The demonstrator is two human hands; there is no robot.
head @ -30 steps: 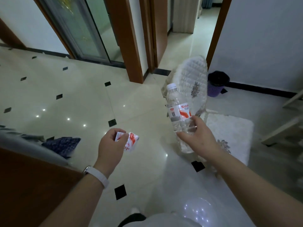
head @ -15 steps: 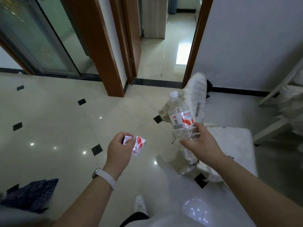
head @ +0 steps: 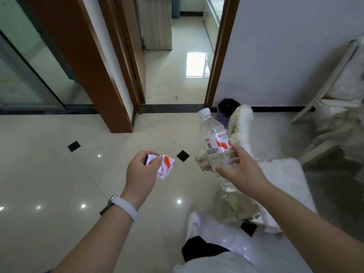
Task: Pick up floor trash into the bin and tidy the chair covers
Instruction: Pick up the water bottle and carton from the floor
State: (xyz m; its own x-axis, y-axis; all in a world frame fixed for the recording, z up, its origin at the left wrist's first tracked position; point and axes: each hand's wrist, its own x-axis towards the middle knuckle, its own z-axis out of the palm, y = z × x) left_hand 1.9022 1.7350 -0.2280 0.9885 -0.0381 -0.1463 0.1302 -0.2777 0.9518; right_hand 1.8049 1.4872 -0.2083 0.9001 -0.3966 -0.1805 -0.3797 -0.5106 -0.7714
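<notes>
Clear plastic red-labelled water bottle [head: 215, 142] gripped in right hand [head: 243, 174]; crumpled red-and-white paper wrapper [head: 165, 169] pinched in left hand [head: 140, 174], both evidently bound for purple mesh bin [head: 222, 116].

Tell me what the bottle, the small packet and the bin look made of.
Bottle: thin clear plastic, glossy; the floor shows through it, and it has a printed wrap label and a white cap.
Packet: probably printed paper or film, slightly shiny; creased, white with red print.
Bin: likely moulded purple plastic with a latticed wall, and what looks like a dark liner bag.
</notes>
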